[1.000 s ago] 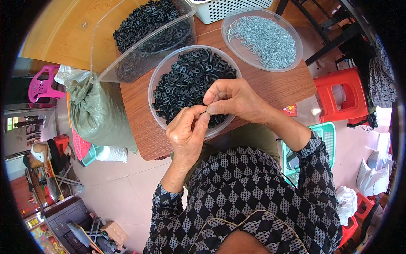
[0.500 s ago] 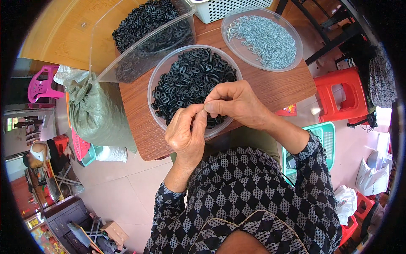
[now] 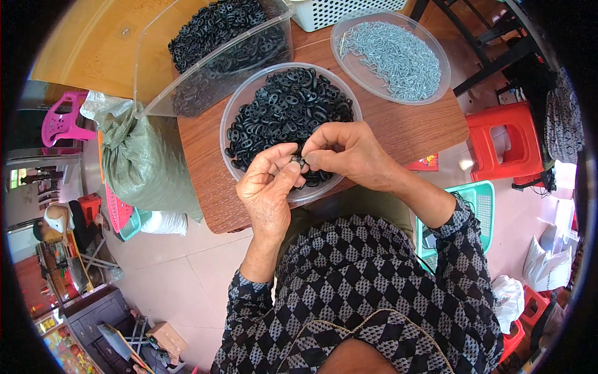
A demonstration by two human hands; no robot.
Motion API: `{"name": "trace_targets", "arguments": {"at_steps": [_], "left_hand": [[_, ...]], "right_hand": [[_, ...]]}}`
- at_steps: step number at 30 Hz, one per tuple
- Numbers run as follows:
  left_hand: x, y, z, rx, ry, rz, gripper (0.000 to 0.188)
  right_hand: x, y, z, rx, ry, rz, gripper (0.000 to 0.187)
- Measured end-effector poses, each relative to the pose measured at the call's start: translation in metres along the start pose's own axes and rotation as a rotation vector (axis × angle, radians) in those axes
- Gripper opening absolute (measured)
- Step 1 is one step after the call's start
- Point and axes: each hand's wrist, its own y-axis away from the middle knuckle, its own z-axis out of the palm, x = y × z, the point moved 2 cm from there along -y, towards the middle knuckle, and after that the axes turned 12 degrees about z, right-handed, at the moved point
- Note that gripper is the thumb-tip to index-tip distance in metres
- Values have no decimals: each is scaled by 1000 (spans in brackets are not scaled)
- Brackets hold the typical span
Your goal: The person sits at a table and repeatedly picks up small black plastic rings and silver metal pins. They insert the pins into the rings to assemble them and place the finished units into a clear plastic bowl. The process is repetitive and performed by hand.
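Note:
Both hands meet over the near rim of a round clear tub heaped with small black oval plastic pieces. A small dark piece, probably one of these two-holed pieces, is pinched between the thumb and fingers of my left hand. My right hand has its thumb and forefinger pressed together against that piece from the right. Whatever lies between the right fingertips is too small to make out. At the far right of the table, a shallow round clear dish carries many small silvery screws.
A larger clear bin of black pieces stands at the back left, with a white perforated basket beside it. A green sack leans left of the wooden table. To the right are a red stool and a green basket.
My left fingers have opened slightly and shifted a little left, so the dark piece shows between my hands. The right hand stays close to it. The whole view has shifted slightly.

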Motion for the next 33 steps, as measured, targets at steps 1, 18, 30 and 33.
{"name": "trace_targets", "arguments": {"at_steps": [1, 18, 30, 33], "left_hand": [[1, 0, 0, 0, -11, -2, 22], [7, 2, -1, -75, -124, 3, 27], [7, 0, -6, -77, -110, -17, 24], [5, -1, -7, -69, -69, 2, 22]], "right_hand": [[0, 0, 0, -1, 2, 4, 7], [1, 1, 2, -27, 82, -18, 5], [3, -1, 4, -17, 101, -40, 9], [-2, 0, 7, -2, 108, -57, 11]]}}
